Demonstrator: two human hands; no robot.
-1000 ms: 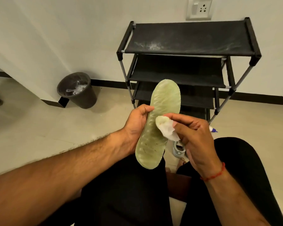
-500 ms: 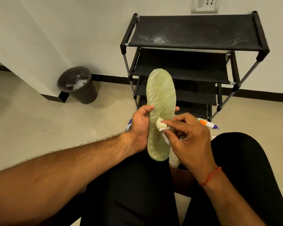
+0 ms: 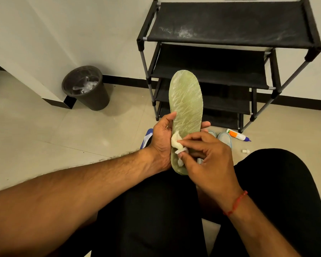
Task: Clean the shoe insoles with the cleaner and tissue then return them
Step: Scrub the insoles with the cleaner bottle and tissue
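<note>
Fingers (image 3: pixel 193 137) of the right hand (image 3: pixel 208 160) are pinched together on a crumpled white tissue (image 3: pixel 175 142), pressed against the heel half of the pale green mesh-textured insole (image 3: pixel 186 104). The left hand (image 3: pixel 161 140) clamps that insole by its edges, upright above the lap. Step in hand: wiping (judged mid-task). The next move calls for strokes toward the toe, backed from behind. The white cleaner bottle (image 3: pixel 236 134) lies on the floor near the grey shoes (image 3: pixel 224 139), before the black shoe rack (image 3: pixel 230 21).
</note>
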